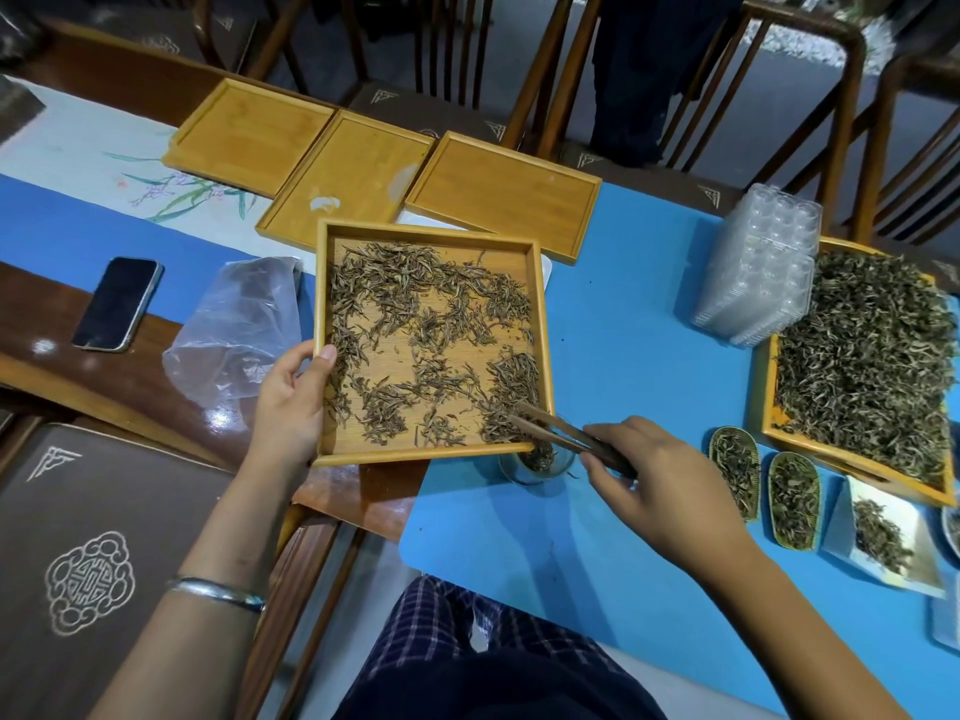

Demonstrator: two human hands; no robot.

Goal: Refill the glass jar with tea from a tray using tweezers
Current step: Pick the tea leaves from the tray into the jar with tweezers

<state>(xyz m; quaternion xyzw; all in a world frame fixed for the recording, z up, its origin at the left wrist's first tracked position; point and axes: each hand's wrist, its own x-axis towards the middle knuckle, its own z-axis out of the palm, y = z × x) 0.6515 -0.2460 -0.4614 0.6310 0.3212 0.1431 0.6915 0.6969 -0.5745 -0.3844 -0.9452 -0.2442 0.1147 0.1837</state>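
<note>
A square bamboo tray (542, 324) strewn with dry brown tea leaves (415, 314) is lifted and tilted, its near right corner over a small glass jar (537, 464) on the blue mat. My left hand (293, 402) grips the tray's left rim, thumb on top. My right hand (660, 485) holds dark wooden tweezers (566, 433), whose tips rest in the leaf pile at the tray's near right corner, just above the jar. Some leaves lie inside the jar, which the tray partly hides.
Three bare bamboo trays (358, 168) lie behind. A second tray heaped with tea (862, 361), a stack of clear plastic boxes (763, 272), two small scoops of tea (763, 485) and a white dish (883, 537) sit on the right. A phone (118, 302) and a plastic bag (239, 324) lie left.
</note>
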